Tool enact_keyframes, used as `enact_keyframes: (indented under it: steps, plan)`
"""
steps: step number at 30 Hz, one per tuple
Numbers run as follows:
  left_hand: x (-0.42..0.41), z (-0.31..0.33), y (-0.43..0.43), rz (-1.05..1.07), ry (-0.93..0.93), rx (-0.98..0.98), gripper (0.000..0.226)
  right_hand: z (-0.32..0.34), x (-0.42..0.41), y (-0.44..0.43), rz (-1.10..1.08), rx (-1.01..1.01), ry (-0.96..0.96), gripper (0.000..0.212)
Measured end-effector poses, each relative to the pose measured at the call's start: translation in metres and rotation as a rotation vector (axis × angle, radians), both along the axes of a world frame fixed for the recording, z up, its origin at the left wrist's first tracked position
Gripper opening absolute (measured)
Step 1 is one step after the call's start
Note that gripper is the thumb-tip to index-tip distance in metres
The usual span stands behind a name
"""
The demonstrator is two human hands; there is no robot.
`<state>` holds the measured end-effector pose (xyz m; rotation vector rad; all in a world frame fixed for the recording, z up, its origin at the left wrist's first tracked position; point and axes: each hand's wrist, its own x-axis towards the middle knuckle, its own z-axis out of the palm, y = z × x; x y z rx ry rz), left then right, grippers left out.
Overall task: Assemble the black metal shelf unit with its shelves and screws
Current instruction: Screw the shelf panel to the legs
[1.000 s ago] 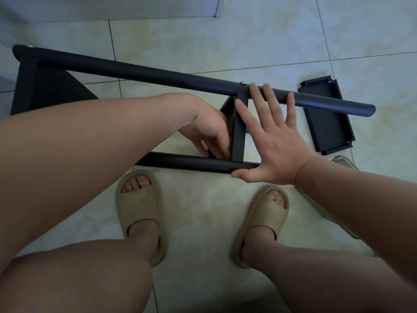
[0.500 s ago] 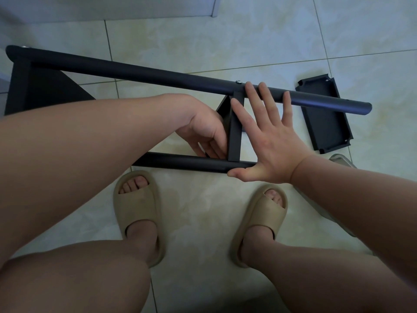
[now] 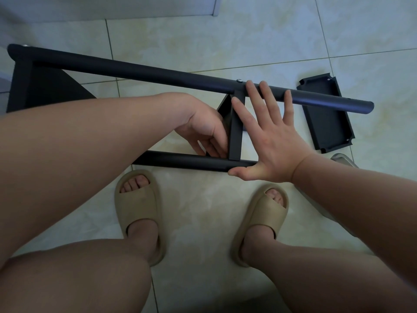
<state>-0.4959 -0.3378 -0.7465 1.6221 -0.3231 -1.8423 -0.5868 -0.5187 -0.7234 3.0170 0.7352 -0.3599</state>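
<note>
The black shelf frame lies on its side on the tiled floor. Its far tube (image 3: pixel 140 70) runs from upper left to right, and a near tube (image 3: pixel 180 161) lies just past my feet. A middle shelf (image 3: pixel 235 127) stands on edge between the two tubes, with a silver screw head (image 3: pixel 239 81) on the far tube above it. My right hand (image 3: pixel 268 141) lies flat with straight fingers across both tubes, beside the shelf. My left hand (image 3: pixel 204 132) has its fingers curled at the shelf's left face near the near tube; what they hold is hidden.
A loose black shelf tray (image 3: pixel 325 118) lies on the floor at the right, past the far tube's end. Another shelf (image 3: pixel 42 86) is fixed at the frame's left end. My feet in beige slippers (image 3: pixel 137 213) stand just in front of the frame. A grey object (image 3: pixel 343 161) lies at the right.
Both hands stay in place on the frame. The view has shifted slightly; nothing else has visibly moved.
</note>
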Motion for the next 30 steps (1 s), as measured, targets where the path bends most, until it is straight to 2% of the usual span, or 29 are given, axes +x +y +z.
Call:
enact_keyframes:
  steps: [9,17,21,30]
  plan:
    - [0.0014,-0.0004,0.0001,0.035,0.007,-0.008,0.018,-0.0005,0.0006,-0.0004,0.003,0.003,-0.003,0.125]
    - [0.0025,-0.0031,-0.0026,-0.027,0.017,0.018,0.021,-0.0013,0.0004,-0.0006,0.003,0.003,-0.002,0.125]
    - [0.0043,-0.0024,-0.0027,-0.017,0.022,0.014,0.028,-0.0013,0.0004,-0.0011,0.005,0.008,-0.018,0.125]
    - [0.006,0.0015,0.0011,-0.079,0.002,0.03,0.016,-0.0025,0.0013,-0.0016,0.008,0.015,-0.017,0.125]
